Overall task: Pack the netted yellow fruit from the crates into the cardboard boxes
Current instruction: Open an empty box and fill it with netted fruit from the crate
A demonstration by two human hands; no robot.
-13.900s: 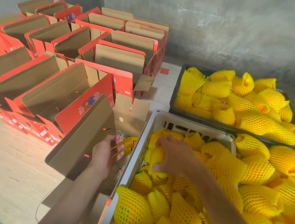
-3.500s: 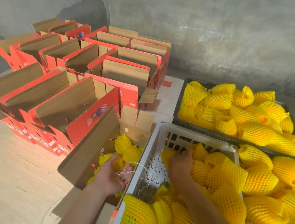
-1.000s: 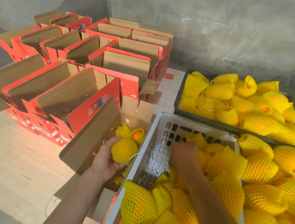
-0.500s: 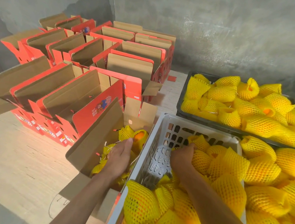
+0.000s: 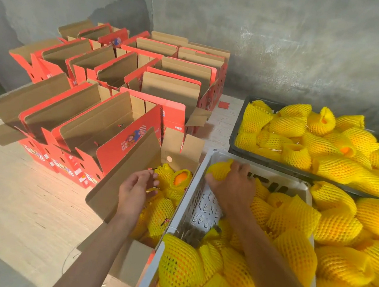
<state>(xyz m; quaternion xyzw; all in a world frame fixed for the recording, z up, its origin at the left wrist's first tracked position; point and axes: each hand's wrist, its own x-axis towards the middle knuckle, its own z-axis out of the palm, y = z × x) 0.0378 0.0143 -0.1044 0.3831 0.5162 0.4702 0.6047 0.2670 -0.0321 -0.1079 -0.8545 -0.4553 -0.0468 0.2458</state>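
A white crate (image 5: pixel 194 200) in front of me holds several fruits in yellow foam net. My right hand (image 5: pixel 233 186) is closed around one netted fruit (image 5: pixel 219 169), lifted near the crate's far left corner. Left of the crate stands an open cardboard box (image 5: pixel 128 171) with several netted fruits (image 5: pixel 161 212) inside. My left hand (image 5: pixel 134 190) hovers over this box, palm up, fingers apart, holding nothing.
A black crate (image 5: pixel 236 135) full of netted fruit sits behind the white one. More netted fruit (image 5: pixel 354 229) is piled at the right. Several open red and brown boxes (image 5: pixel 107 97) stand in rows at the left, against a grey wall. Bare wooden surface (image 5: pixel 6 190) lies front left.
My left hand has let go of a fruit in the box and turned palm up. My right hand has lifted a netted fruit up toward the crate's far left corner.
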